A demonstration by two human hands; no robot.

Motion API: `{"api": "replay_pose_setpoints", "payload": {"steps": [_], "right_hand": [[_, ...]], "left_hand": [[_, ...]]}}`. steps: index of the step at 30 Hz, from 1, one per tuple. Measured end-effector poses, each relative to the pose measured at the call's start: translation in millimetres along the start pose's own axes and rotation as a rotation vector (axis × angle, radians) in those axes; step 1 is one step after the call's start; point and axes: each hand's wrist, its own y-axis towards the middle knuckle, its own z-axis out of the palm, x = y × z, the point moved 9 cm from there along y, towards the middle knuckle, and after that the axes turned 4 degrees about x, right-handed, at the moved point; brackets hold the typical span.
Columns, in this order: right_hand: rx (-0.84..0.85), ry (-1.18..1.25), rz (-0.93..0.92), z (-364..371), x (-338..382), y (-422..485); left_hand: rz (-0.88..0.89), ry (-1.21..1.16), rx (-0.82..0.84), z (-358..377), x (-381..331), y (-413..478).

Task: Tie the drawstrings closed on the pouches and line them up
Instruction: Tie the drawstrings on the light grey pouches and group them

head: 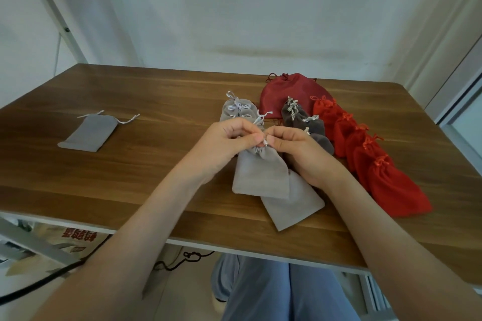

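**Pouches laid out around the held pouch**

The held pouch (260,177) lies on the worktop (130,164), over the pouch beneath (294,206). Well to its left lies a lone pouch (87,133). Just behind it is a stack of tied pouches (238,109), perhaps three. To its right run the inner row (305,122) and then the outer row (365,148), with the largest pouch (289,88) behind them.

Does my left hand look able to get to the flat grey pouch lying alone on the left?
Probably yes: only bare table lies between the left hand and the flat grey pouch. It must first release the drawstring it pinches on the gathered grey pouch.
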Motion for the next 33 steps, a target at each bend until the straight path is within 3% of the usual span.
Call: {"api": "replay_pose_setpoints", "payload": {"steps": [4,11,13,19,26,33], "right_hand": [[-0.026,-0.035,0.043,-3.3,-9.0,3.5],[-0.087,-0.093,0.055,-9.7,-14.4,7.3],[-0.1,-0.13,0.049,-9.7,-11.9,6.8],[-0.197,-0.123,-0.044,-15.8,-6.6,4.8],[-0.138,-0.132,-0.003,-13.0,-8.3,8.2],[-0.128,-0.106,0.054,-11.6,-11.7,7.9]], "left_hand": [[0.111,0.311,-0.046,-1.1,-13.9,-2.8],[0.493,1.193,-0.261,22.1,-38.7,-0.4],[0.55,1.32,-0.329,32.7,-43.4,-3.2],[0.76,1.3,-0.444,34.4,-30.1,-25.8],[0.791,1.192,-0.545,28.8,-30.3,-30.7],[0.817,1.262,-0.606,32.3,-32.1,-35.9]]}}
